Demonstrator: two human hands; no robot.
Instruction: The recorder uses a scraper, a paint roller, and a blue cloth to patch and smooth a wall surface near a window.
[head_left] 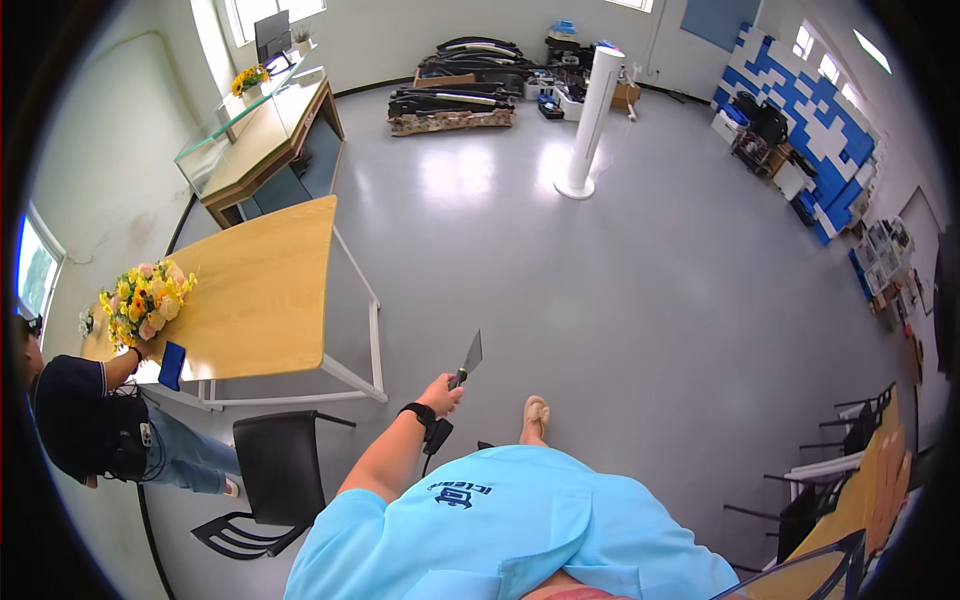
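Observation:
My left hand (441,396) is closed around the dark handle of a putty knife (471,357). Its flat metal blade tilts up and to the right over the grey floor, touching nothing. A black band with a small black box and cable sits on that wrist. My right hand does not show. Nearest to the left hand are the white metal legs of a wooden-topped table (262,285) and a black chair (280,468).
A co-worker (85,420) at the table's left reaches toward a yellow and pink bouquet (148,303). Beyond stand a glass-topped counter (265,150), a white column (594,125) and piled black parts (455,100). More chairs (800,510) line a wooden table (860,485) at right.

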